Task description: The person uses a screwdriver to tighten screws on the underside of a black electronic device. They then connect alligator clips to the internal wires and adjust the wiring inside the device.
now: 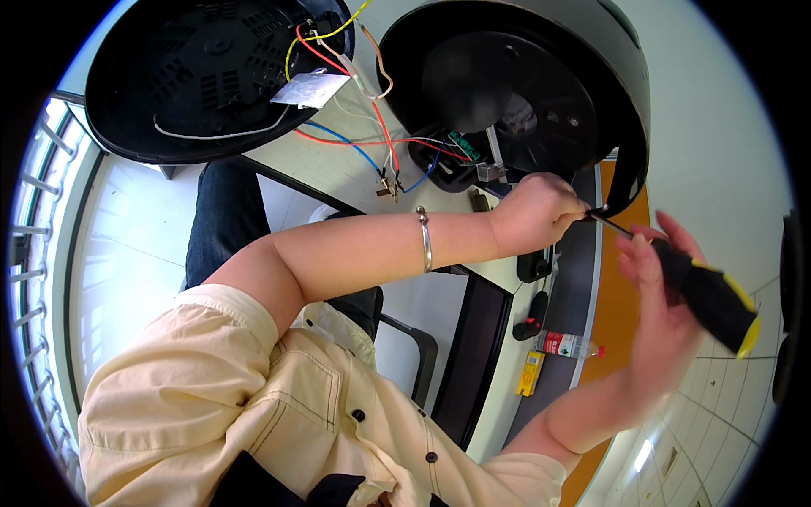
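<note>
My right hand [655, 283] holds a black-and-yellow screwdriver [714, 300], its handle lying across the palm with some fingers raised. The shaft points left to the lower rim of a round housing [625, 93], black inside and tipped on its side. At that rim my left hand [541, 215] is closed, fingertips pinched beside the screwdriver's tip; what they hold, if anything, is too small to make out. A green circuit board [463, 145] sits near the housing's lower edge. Red, blue and yellow wires run from there to a round, vented black base [194, 76] on the left.
A silvery plate [310, 89] hangs among the wires, above a small brass-coloured part [388, 189]. Further right along the table lie a bottle with a red label [568, 345], a yellow box [530, 374] and a black-and-red object [530, 325]. A dark chair [414, 346] stands below.
</note>
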{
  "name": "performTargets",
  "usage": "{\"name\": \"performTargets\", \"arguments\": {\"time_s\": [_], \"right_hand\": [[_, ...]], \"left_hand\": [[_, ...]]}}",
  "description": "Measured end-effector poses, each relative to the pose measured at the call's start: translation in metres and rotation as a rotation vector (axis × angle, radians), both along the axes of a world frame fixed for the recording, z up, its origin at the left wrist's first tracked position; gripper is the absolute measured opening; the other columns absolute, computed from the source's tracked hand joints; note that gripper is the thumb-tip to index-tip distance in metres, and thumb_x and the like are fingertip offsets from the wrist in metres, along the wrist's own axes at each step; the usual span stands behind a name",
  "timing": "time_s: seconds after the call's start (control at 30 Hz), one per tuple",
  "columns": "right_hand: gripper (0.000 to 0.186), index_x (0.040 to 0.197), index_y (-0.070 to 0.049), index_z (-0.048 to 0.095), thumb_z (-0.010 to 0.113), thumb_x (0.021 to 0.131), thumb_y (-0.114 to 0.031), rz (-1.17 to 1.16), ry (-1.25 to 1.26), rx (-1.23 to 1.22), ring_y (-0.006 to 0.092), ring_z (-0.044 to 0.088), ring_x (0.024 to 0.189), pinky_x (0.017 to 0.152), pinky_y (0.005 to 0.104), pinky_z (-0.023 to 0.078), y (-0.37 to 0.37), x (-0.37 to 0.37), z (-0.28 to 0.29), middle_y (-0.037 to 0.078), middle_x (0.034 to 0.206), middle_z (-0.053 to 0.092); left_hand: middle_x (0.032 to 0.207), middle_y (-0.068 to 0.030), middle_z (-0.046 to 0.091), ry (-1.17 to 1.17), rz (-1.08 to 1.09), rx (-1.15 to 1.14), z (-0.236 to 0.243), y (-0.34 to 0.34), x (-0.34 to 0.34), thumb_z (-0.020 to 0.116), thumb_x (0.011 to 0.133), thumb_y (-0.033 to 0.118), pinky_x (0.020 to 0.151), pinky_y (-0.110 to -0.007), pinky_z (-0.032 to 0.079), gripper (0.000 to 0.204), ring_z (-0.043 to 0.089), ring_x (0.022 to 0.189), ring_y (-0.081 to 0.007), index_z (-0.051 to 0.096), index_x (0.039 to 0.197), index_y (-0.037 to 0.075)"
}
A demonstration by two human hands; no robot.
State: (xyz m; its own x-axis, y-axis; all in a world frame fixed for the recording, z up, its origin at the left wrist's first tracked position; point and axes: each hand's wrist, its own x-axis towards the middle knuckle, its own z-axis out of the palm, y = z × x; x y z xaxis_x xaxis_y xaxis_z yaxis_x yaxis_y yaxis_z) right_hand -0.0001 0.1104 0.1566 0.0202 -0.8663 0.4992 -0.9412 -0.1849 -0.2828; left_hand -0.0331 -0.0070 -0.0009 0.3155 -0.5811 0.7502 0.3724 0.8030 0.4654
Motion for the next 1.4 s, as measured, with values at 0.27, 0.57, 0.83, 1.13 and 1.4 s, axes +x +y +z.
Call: {"name": "performTargets", "arguments": {"time_s": [0.27, 0.57, 0.83, 1.13, 1.4], "right_hand": [[0.025, 0.097, 0.007, 0.059, 0.069, 0.078, -0.007, -0.012, 0.02, -0.154, 0.0176, 0.065, 0.071, 0.064, 0.024, 0.054, -0.012, 0.0, -0.005, 0.012, 0.083, 0.062], [0.024, 0.086, 0.005, 0.059, 0.074, 0.074, -0.008, -0.031, 0.055, -0.357, 0.0147, 0.064, 0.061, 0.057, 0.0226, 0.053, -0.021, -0.015, -0.018, 0.01, 0.071, 0.062], [0.026, 0.095, 0.004, 0.058, 0.071, 0.076, -0.009, 0.054, 0.013, -0.193, 0.0134, 0.062, 0.063, 0.059, 0.0218, 0.051, -0.016, -0.016, -0.013, 0.009, 0.077, 0.061], [0.018, 0.093, 0.0, 0.057, 0.065, 0.079, -0.007, 0.084, 0.132, 0.463, 0.0115, 0.055, 0.082, 0.077, 0.0229, 0.043, -0.001, -0.008, 0.028, 0.005, 0.086, 0.059], [0.023, 0.099, 0.003, 0.056, 0.064, 0.083, -0.011, -0.024, -0.099, 0.244, 0.0129, 0.061, 0.082, 0.07, 0.0243, 0.053, -0.004, -0.014, 0.019, 0.009, 0.091, 0.062]], "left_hand": [[0.067, -0.0117, 0.058, -0.089, -0.065, -0.001, -0.001, 0.003, 0.006, 0.067, 0.071, 0.008, 0.059, -0.036, 0.046, 0.013, 0.056, 0.064, -0.0296, 0.066, 0.082, 0.001], [0.069, -0.0096, 0.059, -0.135, 0.06, 0.034, -0.001, 0.007, 0.001, 0.073, 0.068, 0.017, 0.06, -0.035, 0.046, 0.026, 0.057, 0.065, -0.0277, 0.068, 0.089, 0.003], [0.068, -0.0093, 0.059, -0.106, 0.122, 0.015, 0.0, 0.008, -0.001, 0.072, 0.066, 0.014, 0.06, -0.037, 0.046, 0.022, 0.057, 0.064, -0.0284, 0.068, 0.085, 0.003], [0.065, -0.0105, 0.057, -0.103, 0.171, -0.015, 0.003, 0.007, -0.003, 0.071, 0.062, 0.011, 0.06, -0.038, 0.046, 0.023, 0.056, 0.064, -0.0296, 0.067, 0.082, 0.0], [0.068, -0.0111, 0.059, -0.132, 0.122, 0.021, 0.002, 0.007, 0.002, 0.072, 0.066, 0.011, 0.056, -0.037, 0.045, 0.018, 0.057, 0.064, -0.0287, 0.068, 0.082, 0.002]]}}
